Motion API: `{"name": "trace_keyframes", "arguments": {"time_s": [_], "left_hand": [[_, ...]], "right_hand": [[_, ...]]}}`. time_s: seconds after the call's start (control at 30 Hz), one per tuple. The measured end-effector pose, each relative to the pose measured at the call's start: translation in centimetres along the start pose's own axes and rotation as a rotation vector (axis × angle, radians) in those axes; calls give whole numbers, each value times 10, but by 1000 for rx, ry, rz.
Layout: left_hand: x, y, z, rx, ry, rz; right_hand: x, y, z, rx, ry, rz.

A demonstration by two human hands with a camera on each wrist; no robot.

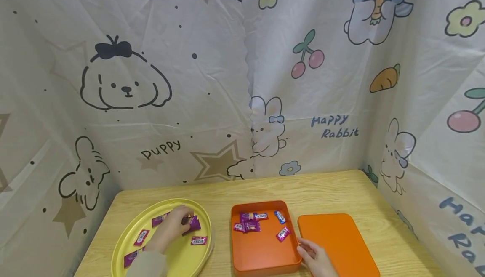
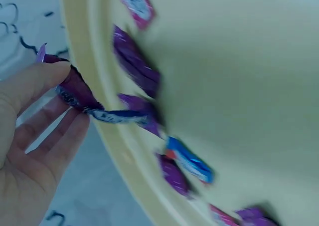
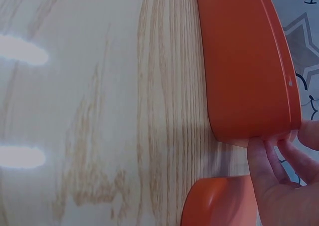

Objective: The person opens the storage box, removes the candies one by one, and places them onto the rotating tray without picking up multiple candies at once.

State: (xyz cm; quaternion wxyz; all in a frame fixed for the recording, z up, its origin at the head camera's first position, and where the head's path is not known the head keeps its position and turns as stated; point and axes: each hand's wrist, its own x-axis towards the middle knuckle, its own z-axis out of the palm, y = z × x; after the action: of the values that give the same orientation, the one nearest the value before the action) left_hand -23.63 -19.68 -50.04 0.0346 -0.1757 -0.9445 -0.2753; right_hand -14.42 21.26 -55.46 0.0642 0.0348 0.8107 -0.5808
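Note:
My left hand (image 1: 170,226) is over the round yellow tray (image 1: 179,260). In the left wrist view, its thumb and fingers pinch a purple-wrapped candy (image 2: 77,89), and a narrow dark blue wrapper strip (image 2: 117,116) extends from it over the tray rim. More candies lie on the tray, among them a pink one (image 1: 141,237) and a blue one (image 2: 189,160). My right hand (image 1: 318,260) grips the wall of the open orange box (image 1: 265,251) near its front right corner, thumb at the rim and fingers against the outside. Inside the box, several purple, pink and blue candies (image 1: 251,226) lie toward the back.
An orange lid (image 1: 335,239) lies flat on the wooden table (image 1: 318,193), right of the box. A strip of table separates the tray from the box. Printed white cloth (image 1: 212,100) hangs behind the table and along both sides.

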Motion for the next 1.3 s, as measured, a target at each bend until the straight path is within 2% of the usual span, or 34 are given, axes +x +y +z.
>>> {"name": "trace_keyframes", "arguments": {"time_s": [0.17,0.33,0.53,0.73,0.93,1.17,1.3], "left_hand": [[-10,-18,-1,-21,-89,-34],[-15,-28,0,-48,-123,-55],[-18,-33,0,-90,-158,-196],[-19,-34,-1,-104,-185,-257],[-18,-35,-3,-119,-207,-280],[-17,-33,-4,-109,-225,-280],[-17,-38,-7,-162,-237,-235]], "right_hand": [[0,1,0,3,-1,-4],[0,1,1,6,6,-1],[-1,1,2,0,15,-3],[-1,0,1,-7,21,-8],[1,0,1,-17,15,-23],[-1,1,0,11,6,-21],[-1,1,1,14,5,-14]]}}
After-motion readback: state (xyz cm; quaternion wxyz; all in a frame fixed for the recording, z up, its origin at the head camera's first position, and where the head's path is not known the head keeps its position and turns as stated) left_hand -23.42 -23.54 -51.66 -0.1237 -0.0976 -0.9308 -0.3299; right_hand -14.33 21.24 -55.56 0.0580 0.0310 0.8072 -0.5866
